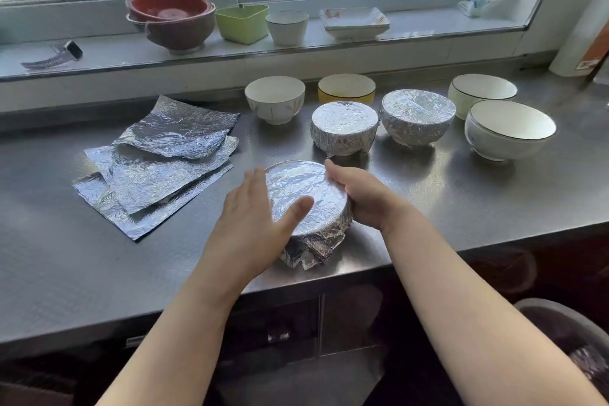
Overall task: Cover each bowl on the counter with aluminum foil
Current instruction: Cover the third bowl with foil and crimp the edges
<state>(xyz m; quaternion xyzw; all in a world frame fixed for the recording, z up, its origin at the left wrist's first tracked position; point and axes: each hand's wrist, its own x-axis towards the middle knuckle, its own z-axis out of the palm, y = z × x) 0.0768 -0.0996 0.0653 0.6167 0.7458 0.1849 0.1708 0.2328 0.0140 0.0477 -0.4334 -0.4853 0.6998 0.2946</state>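
Head view shows the foil-wrapped bowl (pixel 306 208) sitting close to the front edge of the tabletop (pixel 461 194), held between both hands. The main risk, as a judgement, lies in that edge: a firm smoothing push toward the person could slide the bowl off, since the steel looks slick. A second risk is the thin foil over the open mouth; the left thumb pressing down on the unsupported middle could dent or tear it. The loose, crumpled folds under the bowl's near side could also spring open if they are not pressed tight. The left hand (pixel 253 224) is spread wide, fingers straight along the bowl's left flank and thumb laid flat across the foil top. The right hand (pixel 359 194) is curled round the bowl's right side, cupping the foil against the wall. Beyond the right hand stand two finished wrapped bowls (pixel 344 128) and four bare bowls (pixel 275 97) waiting. Left of the left hand, well apart from it, lie the spare foil sheets (pixel 158 161), overlapping and wrinkled.
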